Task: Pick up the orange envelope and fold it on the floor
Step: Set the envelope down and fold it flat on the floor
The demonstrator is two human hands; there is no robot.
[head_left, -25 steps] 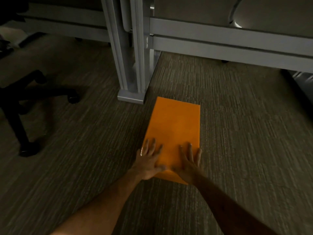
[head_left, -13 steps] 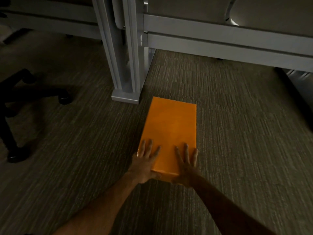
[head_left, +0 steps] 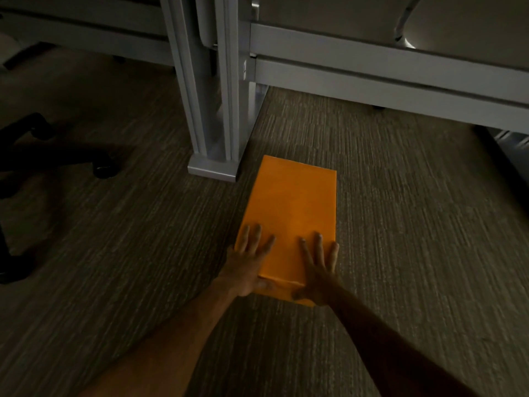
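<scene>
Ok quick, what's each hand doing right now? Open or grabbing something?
Left hand: open, fingers spread, pressing flat on the orange envelope.
Right hand: open, also flat on the envelope's near end, holding nothing.

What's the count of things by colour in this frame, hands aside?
Orange: 1, the envelope flat on the carpet
Grey: 1, the desk frame post with its rails
Black: 1, the chair base with casters, partly cut off at the left
Total: 3
</scene>
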